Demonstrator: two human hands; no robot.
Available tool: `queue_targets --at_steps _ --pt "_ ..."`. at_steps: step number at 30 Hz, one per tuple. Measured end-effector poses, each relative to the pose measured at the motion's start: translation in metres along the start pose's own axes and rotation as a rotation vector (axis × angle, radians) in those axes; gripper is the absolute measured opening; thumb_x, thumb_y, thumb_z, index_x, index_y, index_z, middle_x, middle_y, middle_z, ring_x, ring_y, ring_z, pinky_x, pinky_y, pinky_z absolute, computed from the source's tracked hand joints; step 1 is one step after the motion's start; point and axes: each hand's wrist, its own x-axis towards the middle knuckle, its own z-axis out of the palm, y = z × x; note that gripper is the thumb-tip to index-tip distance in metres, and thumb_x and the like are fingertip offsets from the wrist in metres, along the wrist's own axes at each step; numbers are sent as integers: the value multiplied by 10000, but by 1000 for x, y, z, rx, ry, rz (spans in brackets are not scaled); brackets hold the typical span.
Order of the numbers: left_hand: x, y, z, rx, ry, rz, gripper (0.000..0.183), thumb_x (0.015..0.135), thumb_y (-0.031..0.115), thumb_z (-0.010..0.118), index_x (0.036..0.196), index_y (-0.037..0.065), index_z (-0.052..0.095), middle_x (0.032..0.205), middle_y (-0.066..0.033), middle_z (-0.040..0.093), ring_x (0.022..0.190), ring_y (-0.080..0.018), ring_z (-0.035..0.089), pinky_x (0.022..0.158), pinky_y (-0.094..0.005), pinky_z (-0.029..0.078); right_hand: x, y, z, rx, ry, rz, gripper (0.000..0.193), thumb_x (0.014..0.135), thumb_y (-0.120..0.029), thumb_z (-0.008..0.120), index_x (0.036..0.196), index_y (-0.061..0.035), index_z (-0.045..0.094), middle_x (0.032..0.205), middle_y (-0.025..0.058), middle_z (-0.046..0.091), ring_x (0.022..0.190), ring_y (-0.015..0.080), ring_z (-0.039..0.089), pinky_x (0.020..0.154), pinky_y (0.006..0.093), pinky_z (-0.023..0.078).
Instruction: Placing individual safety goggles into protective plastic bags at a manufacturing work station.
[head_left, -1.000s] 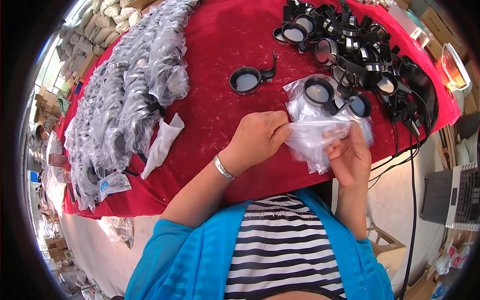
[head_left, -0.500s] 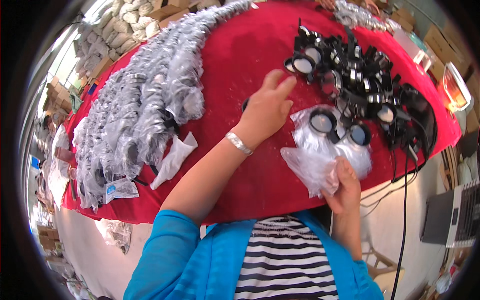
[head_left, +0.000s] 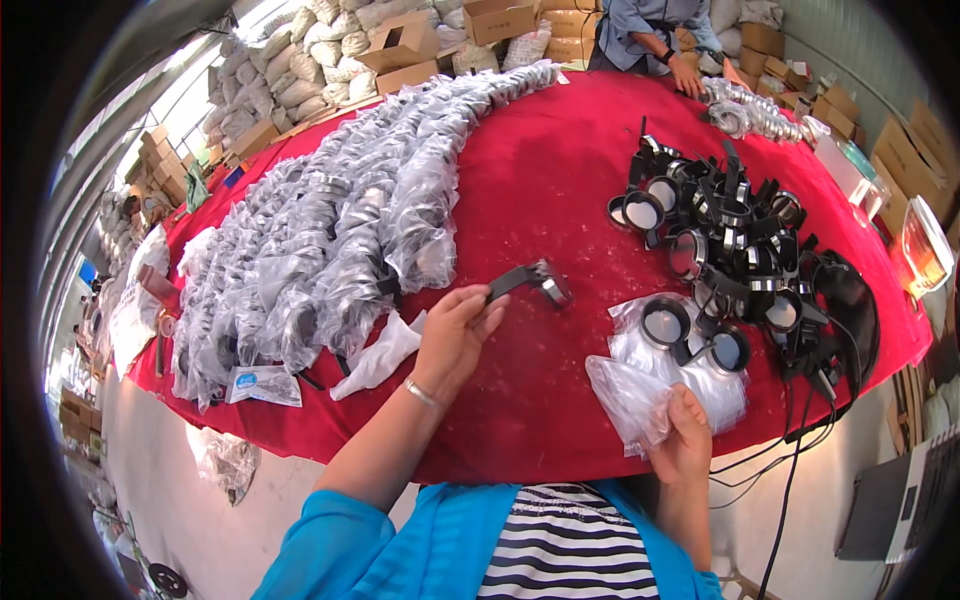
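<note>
My left hand (head_left: 456, 335) pinches the flat black arm of a small device (head_left: 515, 281) with a silver round end, above the middle of the red cloth. My right hand (head_left: 684, 432) grips the edge of some clear plastic bags (head_left: 630, 395) at the near right. On the bags rest two black-rimmed round lens pieces (head_left: 666, 322). Beyond them lies a heap of similar black devices (head_left: 735, 215) with silver rings and round lenses. To the left stretch long rows of such pieces wrapped in clear plastic (head_left: 330, 220).
A crumpled white bag (head_left: 381, 357) and a small flat packet (head_left: 264, 386) lie near the left rows. Black cables (head_left: 800, 440) hang off the right edge. Across the red table (head_left: 540, 150), a co-worker's hand (head_left: 686, 77) touches more wrapped pieces (head_left: 745, 110). Boxes and sacks stand behind.
My left hand was hovering over the cloth with fingers spread. It has drawn back left and now holds a black device. My right hand keeps its grip on the bags. The view has tilted up.
</note>
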Motion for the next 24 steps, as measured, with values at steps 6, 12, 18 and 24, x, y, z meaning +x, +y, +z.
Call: queue_targets --at_steps 6,12,18,24 --pt "-42 6 -16 190 -190 -228 174 903 55 481 1066 12 526 997 -149 610 797 -244 657 702 -313 567 -2 -3 -6 -12 -6 -22 94 906 -150 539 880 -60 544 712 -6 548 608 84 502 551 228 404" --pt "-43 6 -15 1385 -217 246 244 851 121 573 1055 -9 537 794 -95 630 659 -128 621 539 -262 495 -6 -6 -15 -30 -58 -30 130 900 -198 552 931 -73 535 733 -1 546 608 98 512 500 240 408" --pt "-55 -6 54 1464 -448 929 187 745 72 641 926 41 606 878 -123 590 805 -301 592 686 -349 498 -5 -2 -23 -44 -61 -32 121 906 -191 541 968 -88 546 740 1 553 593 106 526 446 239 405" --pt "-19 -36 53 1869 -465 982 483 795 291 602 1177 14 502 1337 -187 378 1268 -320 341 1041 -486 254 -16 -8 -14 -69 11 -64 109 913 -184 525 962 -89 546 749 0 555 570 106 517 427 235 393"
